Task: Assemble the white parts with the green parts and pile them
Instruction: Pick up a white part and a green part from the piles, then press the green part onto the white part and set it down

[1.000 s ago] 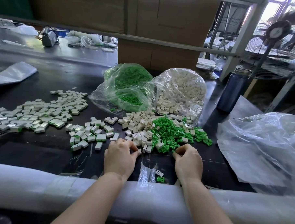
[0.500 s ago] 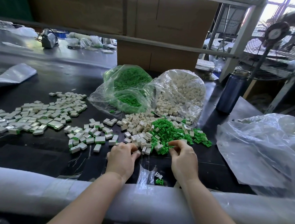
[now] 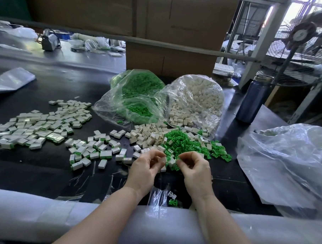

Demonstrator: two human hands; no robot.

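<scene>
Pinching a white part (image 3: 162, 159) between thumb and curled fingertips, our left hand (image 3: 146, 169) hovers just above the bench (image 3: 43, 172) near its front edge, and our right hand (image 3: 196, 169) closes its grip on a small green part (image 3: 177, 161) right beside it; the two pieces sit close together between our hands, though we cannot tell whether they touch. Just beyond our fingers lies a loose heap of green parts (image 3: 188, 143), with a heap of white parts (image 3: 148, 135) touching it on the left. Farther back toward the middle of the bench stand two clear bags, one of green parts (image 3: 137, 95) and one of white parts (image 3: 196, 101). Assembled white-and-green pieces (image 3: 92, 150) lie scattered to the left of our hands, and a larger spread (image 3: 40, 124) reaches the left edge. A blue bottle (image 3: 253, 102) stands near the back right corner, and crumpled clear plastic (image 3: 287, 164) covers the right edge.
</scene>
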